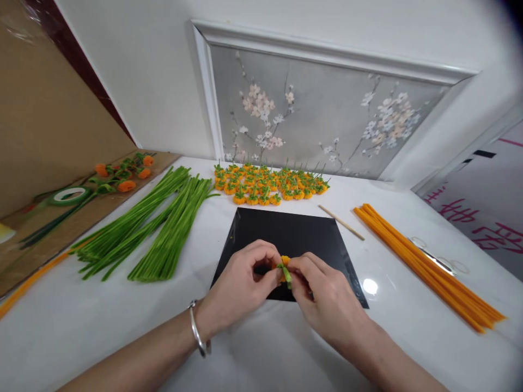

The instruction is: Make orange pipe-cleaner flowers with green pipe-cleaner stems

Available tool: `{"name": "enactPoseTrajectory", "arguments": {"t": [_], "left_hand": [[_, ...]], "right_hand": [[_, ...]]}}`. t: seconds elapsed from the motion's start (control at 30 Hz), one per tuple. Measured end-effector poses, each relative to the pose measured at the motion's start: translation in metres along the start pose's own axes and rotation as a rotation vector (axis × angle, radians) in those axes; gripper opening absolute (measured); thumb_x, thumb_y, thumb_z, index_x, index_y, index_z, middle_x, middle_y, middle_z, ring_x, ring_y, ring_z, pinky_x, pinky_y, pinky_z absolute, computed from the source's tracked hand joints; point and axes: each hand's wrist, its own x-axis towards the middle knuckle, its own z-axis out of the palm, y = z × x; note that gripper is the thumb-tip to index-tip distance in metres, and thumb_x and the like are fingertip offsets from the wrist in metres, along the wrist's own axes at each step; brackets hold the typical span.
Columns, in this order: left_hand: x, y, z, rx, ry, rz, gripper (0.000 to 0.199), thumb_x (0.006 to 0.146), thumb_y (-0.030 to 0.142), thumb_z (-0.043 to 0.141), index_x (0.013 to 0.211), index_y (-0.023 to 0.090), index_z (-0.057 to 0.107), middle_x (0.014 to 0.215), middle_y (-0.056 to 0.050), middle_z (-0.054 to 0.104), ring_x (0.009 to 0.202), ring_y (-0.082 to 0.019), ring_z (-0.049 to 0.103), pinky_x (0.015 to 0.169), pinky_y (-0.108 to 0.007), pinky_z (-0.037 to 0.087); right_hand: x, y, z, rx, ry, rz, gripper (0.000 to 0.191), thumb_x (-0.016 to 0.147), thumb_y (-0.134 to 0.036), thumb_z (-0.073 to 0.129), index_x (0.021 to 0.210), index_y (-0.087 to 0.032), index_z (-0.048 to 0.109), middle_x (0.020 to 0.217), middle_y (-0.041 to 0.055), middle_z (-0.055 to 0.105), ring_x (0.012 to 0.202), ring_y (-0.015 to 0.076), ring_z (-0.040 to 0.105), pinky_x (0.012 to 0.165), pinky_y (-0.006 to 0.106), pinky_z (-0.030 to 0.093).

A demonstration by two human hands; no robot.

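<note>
Above a black mat (281, 226), both hands pinch one small pipe-cleaner flower (285, 261), orange with a green part on the side toward me. My left hand (247, 280), with a silver bangle on the wrist, grips its left side between thumb and fingertips. The thumb and index finger of my right hand (327, 296) close on the green piece (287, 276) at the right. Fingertips cover much of the flower. Behind the mat stand several rows of similar orange flowers (265, 182), green tops upward.
Green pipe cleaners (163, 239) lie in bundles at left. To the right are a thin wooden stick (341, 222), orange pipe cleaners (425, 267) and scissors (435, 261). Green tape (69, 195) and a flower spray (126, 174) rest on cardboard. A wall with a framed panel (318, 117) closes the back.
</note>
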Motion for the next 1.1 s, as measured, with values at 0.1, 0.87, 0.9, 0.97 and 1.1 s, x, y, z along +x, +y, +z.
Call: {"name": "enactPoseTrajectory", "arguments": {"t": [0.1, 0.87, 0.9, 0.97, 1.1], "left_hand": [[0.0008, 0.0002, -0.0011, 0.023, 0.058, 0.041, 0.009, 0.081, 0.01, 0.054, 0.077, 0.017, 0.057, 0.091, -0.002, 0.056, 0.08, -0.012, 0.056, 0.067, -0.022, 0.047], [-0.0008, 0.0032, 0.0007, 0.119, 0.033, 0.169, 0.014, 0.086, 0.009, 0.051, 0.083, 0.017, 0.061, 0.096, -0.003, 0.054, 0.079, -0.01, 0.057, 0.061, -0.017, 0.047], [-0.0008, 0.0033, 0.0004, 0.12, 0.039, 0.172, 0.014, 0.086, 0.009, 0.051, 0.083, 0.017, 0.062, 0.096, -0.003, 0.055, 0.079, -0.01, 0.057, 0.061, -0.017, 0.047], [-0.0009, 0.0035, 0.0, 0.121, 0.048, 0.175, 0.014, 0.086, 0.009, 0.051, 0.083, 0.017, 0.063, 0.096, -0.004, 0.056, 0.078, -0.01, 0.057, 0.061, -0.018, 0.046], [-0.0006, 0.0035, -0.0012, 0.122, 0.029, 0.179, 0.016, 0.086, 0.009, 0.051, 0.082, 0.017, 0.065, 0.093, -0.004, 0.058, 0.076, -0.011, 0.057, 0.061, -0.021, 0.046]], "right_hand": [[0.0013, -0.0004, -0.0039, -0.002, -0.045, 0.048, 0.013, 0.09, -0.015, 0.045, 0.091, -0.018, 0.058, 0.081, 0.0044, 0.06, 0.062, 0.0141, 0.06, 0.052, 0.022, 0.048], [0.0065, 0.0027, -0.0039, 0.91, -0.114, 0.581, 0.019, 0.085, -0.034, 0.057, 0.096, -0.018, 0.058, 0.081, 0.0019, 0.065, 0.068, 0.0124, 0.065, 0.07, 0.029, 0.059], [0.0067, 0.003, -0.0037, 0.948, -0.119, 0.602, 0.021, 0.085, -0.036, 0.059, 0.096, -0.017, 0.058, 0.081, 0.0022, 0.066, 0.069, 0.0127, 0.066, 0.071, 0.029, 0.059], [0.0064, 0.0031, -0.0033, 0.978, -0.126, 0.617, 0.024, 0.083, -0.037, 0.061, 0.097, -0.017, 0.059, 0.081, 0.0027, 0.066, 0.072, 0.0135, 0.067, 0.073, 0.029, 0.059], [0.0045, 0.0029, -0.0017, 0.878, -0.116, 0.579, 0.017, 0.083, -0.033, 0.061, 0.092, -0.018, 0.062, 0.081, 0.0006, 0.066, 0.067, 0.0118, 0.066, 0.066, 0.026, 0.059]]}}
